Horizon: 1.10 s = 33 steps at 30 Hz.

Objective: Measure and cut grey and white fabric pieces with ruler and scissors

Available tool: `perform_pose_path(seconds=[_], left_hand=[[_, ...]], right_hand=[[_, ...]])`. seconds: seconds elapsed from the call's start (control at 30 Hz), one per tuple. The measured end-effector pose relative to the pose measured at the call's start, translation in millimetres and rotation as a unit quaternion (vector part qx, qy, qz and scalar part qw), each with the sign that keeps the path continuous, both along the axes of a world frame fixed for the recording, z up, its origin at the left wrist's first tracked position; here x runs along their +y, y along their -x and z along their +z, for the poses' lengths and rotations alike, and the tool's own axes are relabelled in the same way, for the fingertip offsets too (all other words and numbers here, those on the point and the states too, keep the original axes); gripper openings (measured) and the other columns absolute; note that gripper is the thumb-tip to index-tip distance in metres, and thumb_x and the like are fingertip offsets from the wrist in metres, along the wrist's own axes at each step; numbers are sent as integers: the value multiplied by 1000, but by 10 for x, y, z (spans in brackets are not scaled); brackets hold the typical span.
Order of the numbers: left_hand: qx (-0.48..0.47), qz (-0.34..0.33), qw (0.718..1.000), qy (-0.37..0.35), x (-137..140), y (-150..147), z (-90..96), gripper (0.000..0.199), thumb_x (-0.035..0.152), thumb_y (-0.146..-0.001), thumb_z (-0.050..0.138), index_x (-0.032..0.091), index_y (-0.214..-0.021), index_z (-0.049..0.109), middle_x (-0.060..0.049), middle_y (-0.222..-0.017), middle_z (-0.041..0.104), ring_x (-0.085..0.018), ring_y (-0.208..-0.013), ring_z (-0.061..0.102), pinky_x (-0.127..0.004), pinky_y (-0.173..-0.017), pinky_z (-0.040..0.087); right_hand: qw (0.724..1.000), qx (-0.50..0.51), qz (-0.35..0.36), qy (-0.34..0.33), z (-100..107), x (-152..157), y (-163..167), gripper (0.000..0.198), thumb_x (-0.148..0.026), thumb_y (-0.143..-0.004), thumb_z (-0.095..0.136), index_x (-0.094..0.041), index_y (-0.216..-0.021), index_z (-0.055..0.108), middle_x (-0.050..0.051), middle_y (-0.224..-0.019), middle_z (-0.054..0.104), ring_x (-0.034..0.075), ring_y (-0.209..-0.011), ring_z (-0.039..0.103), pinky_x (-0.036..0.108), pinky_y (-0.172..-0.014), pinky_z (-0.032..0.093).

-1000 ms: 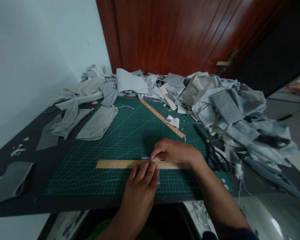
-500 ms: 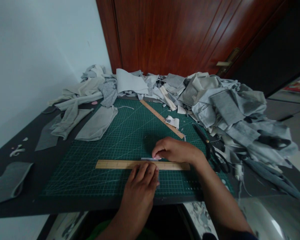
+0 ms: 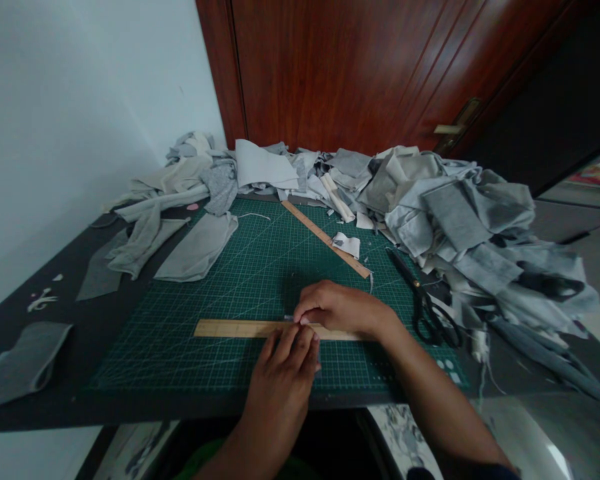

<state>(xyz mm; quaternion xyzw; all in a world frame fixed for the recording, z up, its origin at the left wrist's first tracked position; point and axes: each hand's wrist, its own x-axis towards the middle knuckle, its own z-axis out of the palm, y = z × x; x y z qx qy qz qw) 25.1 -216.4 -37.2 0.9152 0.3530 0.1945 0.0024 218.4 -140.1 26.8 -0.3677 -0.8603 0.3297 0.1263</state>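
Observation:
My left hand lies over the middle of a wooden ruler, its extended fingers pressing down on it. A small grey fabric piece sits under the ruler, with only a sliver showing past the far edge and a bit beside my left hand. My right hand is closed in a pinch at that far edge, just beyond my left fingertips, on the fabric's edge. The fingers hide most of the pinched part. Both hands are over a green cutting mat.
A second wooden ruler lies slanted farther back, with a white scrap on it. Black scissors rest at the right. Grey fabric heaps line the back and right. A folded grey cloth lies at the left.
My right hand has shifted slightly left and towards me, so its fingertips now meet my left fingers over the ruler. Less of the fabric shows beyond the ruler. My left hand stays in place.

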Motion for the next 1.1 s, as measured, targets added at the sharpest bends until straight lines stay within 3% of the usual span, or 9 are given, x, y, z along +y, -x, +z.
perform_pose_path(seconds=[0.43, 0.6, 0.77, 1.1], left_hand=[[5, -5, 1000, -7, 4, -2, 33, 27, 26, -99, 57, 19, -122, 69, -6, -130, 69, -27, -123, 58, -46, -106, 42], [8, -4, 1000, -11, 14, -6, 20, 27, 26, -99, 56, 20, -123, 69, -7, -130, 69, -27, -124, 57, -47, -106, 43], [4, -6, 1000, -16, 4, 1, -8, 27, 25, -98, 58, 20, -122, 70, -7, -130, 69, -28, -124, 57, -47, -107, 42], [12, -1, 1000, -12, 2, 4, -20, 25, 25, -95, 63, 20, -117, 72, -7, -126, 71, -29, -123, 57, -47, -107, 42]], right_hand=[[996, -73, -49, 20, 67, -62, -164, 25, -3, -89, 59, -17, -91, 80, 5, -85, 74, 16, -79, 66, 25, -74, 46], [999, -22, -19, -13, 50, -31, -45, 23, -4, -93, 57, -16, -93, 77, 5, -89, 70, 15, -84, 64, 25, -78, 45], [998, -17, -16, -51, 12, -60, 96, 22, -10, -98, 54, -17, -88, 72, 3, -86, 62, 14, -80, 60, 23, -72, 42], [998, 17, 2, -53, -62, -59, 184, 22, -13, -100, 53, -17, -90, 71, 3, -88, 61, 14, -81, 60, 23, -73, 45]])
